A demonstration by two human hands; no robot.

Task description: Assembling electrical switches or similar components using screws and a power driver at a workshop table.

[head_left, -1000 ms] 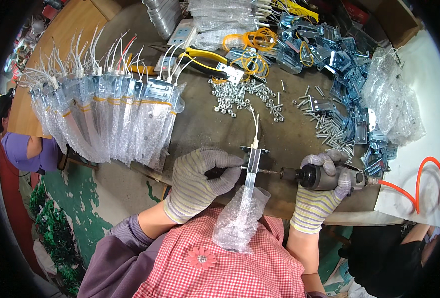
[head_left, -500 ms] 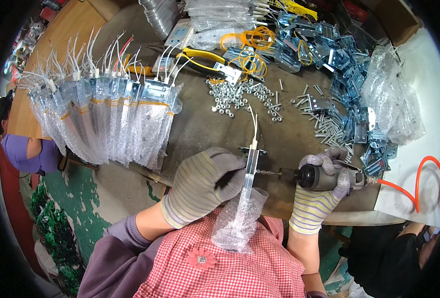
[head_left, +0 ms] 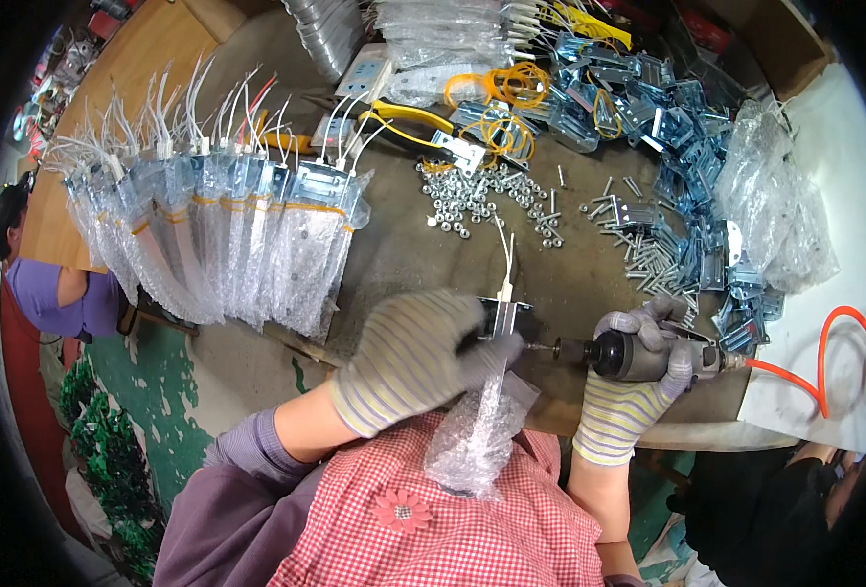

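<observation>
Okay, counts with 1 metal-strip unit [head_left: 503, 318] as the clock centre: 2 striped gloved hands on the job. Left hand [head_left: 418, 362] sits at 9 o'clock, thumb lapped over the strip, but it's blurred, so can't tell whether it's pinched or just touching. Right hand [head_left: 634, 393] is at 3 o'clock, wrapped firmly round 1 power screwdriver [head_left: 609, 354], bit aimed at 9; tip ends by the left thumb, contact unclear. 1 orange hose [head_left: 824, 362] runs off the tool's back end, also 3 o'clock. Unit has 2 white wires [head_left: 507, 249] up toward 12, and 1 bubble-wrap sleeve [head_left: 477, 445] round its lower end at 6. Nuts [head_left: 467, 201]: dozens, loose at 12, too many to count. Screws [head_left: 653, 259]: dozens too, at 2. Metal brackets [head_left: 687, 157]: big heap from 1 to 2, overlapping, no firm count. 1 clear plastic bundle [head_left: 775, 196] at 2, right beside the heap. Wrapped units [head_left: 296, 245]: several, fanned in a row at 10, overlapped, wires up. 1 pair of yellow-handled pliers [head_left: 409, 114] at 11, orange rubber bands [head_left: 516, 83] tangled at 12
</observation>
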